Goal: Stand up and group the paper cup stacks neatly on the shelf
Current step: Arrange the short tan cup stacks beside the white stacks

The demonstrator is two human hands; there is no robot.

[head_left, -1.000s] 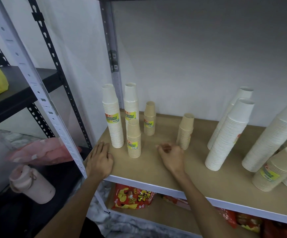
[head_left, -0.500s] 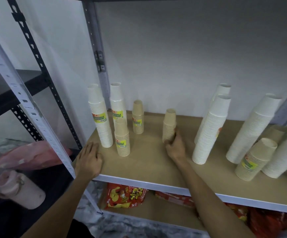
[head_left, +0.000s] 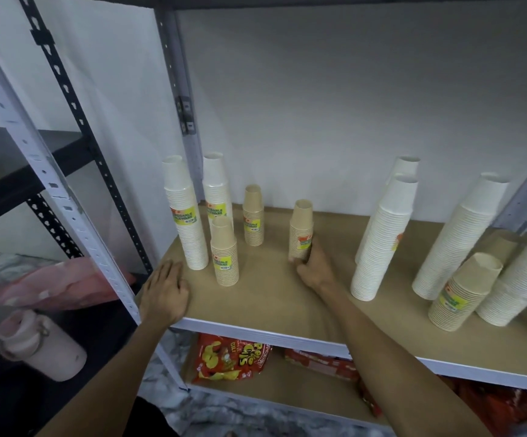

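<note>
My right grip is clenched round the lower part of a short brown cup stack, which stands upright near the middle of the shelf, apart from the others. My left grip lies flat and released on the near left corner of the shelf, fingers straight, holding nothing.

At the far left, two tall white stacks and two short brown stacks already stand upright, close together. To the right, the leaning white stacks look tilted, and a leaning brown stack sits just beside them, near the front edge.

I judge the step in hand is bringing my stack over to join the left group — the brown ones are its natural neighbours. The next move calls for carrying it left while keeping it upright. Since I hold it low, the top cups could wobble. It should land just beside the two brown stacks without knocking the nearer one — then the tilted stacks on the right are left to straighten.
</note>
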